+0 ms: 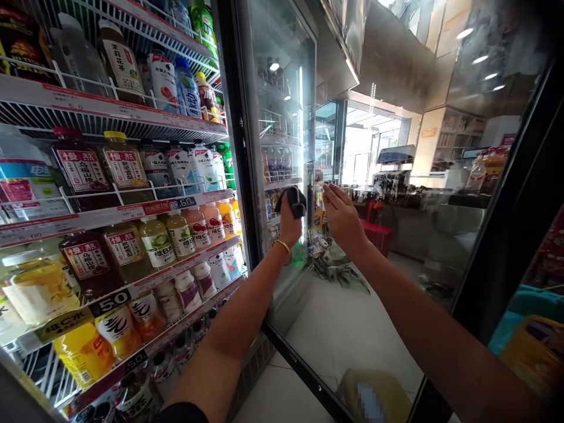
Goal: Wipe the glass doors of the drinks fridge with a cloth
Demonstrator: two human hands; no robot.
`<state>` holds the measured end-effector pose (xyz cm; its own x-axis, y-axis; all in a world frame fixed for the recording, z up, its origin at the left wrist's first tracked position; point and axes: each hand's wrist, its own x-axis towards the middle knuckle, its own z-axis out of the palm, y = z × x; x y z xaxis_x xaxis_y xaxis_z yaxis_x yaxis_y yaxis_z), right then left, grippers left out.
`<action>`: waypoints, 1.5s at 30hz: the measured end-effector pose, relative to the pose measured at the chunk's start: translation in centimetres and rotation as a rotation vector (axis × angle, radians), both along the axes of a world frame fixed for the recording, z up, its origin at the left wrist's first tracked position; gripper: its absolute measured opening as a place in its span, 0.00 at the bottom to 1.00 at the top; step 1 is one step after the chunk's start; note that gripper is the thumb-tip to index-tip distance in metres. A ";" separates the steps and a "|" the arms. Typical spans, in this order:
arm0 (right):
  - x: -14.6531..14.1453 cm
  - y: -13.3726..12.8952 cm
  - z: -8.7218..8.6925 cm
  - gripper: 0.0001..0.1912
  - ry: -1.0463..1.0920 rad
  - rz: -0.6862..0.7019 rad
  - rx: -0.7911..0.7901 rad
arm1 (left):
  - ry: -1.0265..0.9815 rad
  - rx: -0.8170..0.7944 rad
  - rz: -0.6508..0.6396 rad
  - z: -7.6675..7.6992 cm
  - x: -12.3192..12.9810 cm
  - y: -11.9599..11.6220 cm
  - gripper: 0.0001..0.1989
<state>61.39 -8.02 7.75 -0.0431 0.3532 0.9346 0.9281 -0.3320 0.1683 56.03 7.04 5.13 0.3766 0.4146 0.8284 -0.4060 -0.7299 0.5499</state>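
Observation:
My left hand (291, 222), with a yellow band at the wrist, is closed around a dark bunched cloth (296, 201) held up against the glass door (396, 252). To its right, my right hand (341, 214) is raised at the glass with its fingers stretched out and close together, holding nothing that shows. The door stands swung open beside the drinks cooler, and the room shows through the pane along with reflections.
Cooler shelves (145, 208) full of bottles fill the left side. The door's black frame (304, 367) crosses low in front. A yellow container (535, 358) stands at the lower right, and a red stool (376, 235) shows through the glass.

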 end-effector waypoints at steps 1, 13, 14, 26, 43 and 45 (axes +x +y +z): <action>-0.2 0.1 0.0 0.26 -0.007 -0.022 -0.014 | 0.010 0.045 0.022 -0.7 -0.3 -0.6 0.34; -2.3 -0.9 0.3 0.27 -0.021 -0.180 -0.051 | -0.035 0.224 -0.024 2.5 0.0 0.8 0.33; -2.3 -1.6 0.1 0.28 -0.030 -0.193 -0.031 | -0.043 0.193 -0.022 2.5 0.2 1.1 0.33; 0.4 -6.1 -3.2 0.30 -0.088 -0.328 0.065 | 0.024 0.207 -0.059 0.8 0.8 0.0 0.35; 8.3 -8.6 -4.1 0.26 -0.125 -0.335 0.085 | 0.190 0.907 0.067 3.3 4.7 -8.3 0.34; 8.7 -8.6 -4.4 0.26 -0.113 -0.367 0.126 | 0.159 0.907 0.101 4.6 5.5 -8.1 0.34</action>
